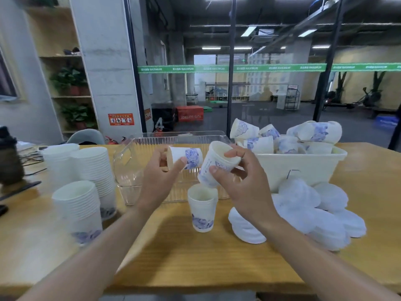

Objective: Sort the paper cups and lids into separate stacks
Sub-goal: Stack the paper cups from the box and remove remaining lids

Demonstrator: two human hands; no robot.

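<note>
1. Progress — sorting is partly done, as judged from the layout. Tall nested cup stacks point(86, 181) stand at the left of the desk point(173, 257). A short cup stack point(202, 208) stands at centre, just in front of the clear tray point(138, 166). A loose heap of white lids point(303, 211) lies at the right, just in front of the white bin point(303, 168).
2. Remaining work — the bin holds a jumbled pile of unsorted cups point(288, 137). The lids overlap in a spread, not yet a neat stack.
3. Left hand point(159, 181): fingers curled round a sideways cup point(184, 158), held above the tray.
4. Right hand point(240, 183): fingers and thumb grip a tilted cup point(217, 164), its base just above the mouth of the short stack and apparently apart from it; nesting appears to be the step in hand.
5. Room for moving:
   - The tray's near wall sits just behind the short stack.
   - The lid heap lies near the right wrist, so a sweep could scatter it.
   - Bare desk lies toward the near edge, in front of the stack.
</note>
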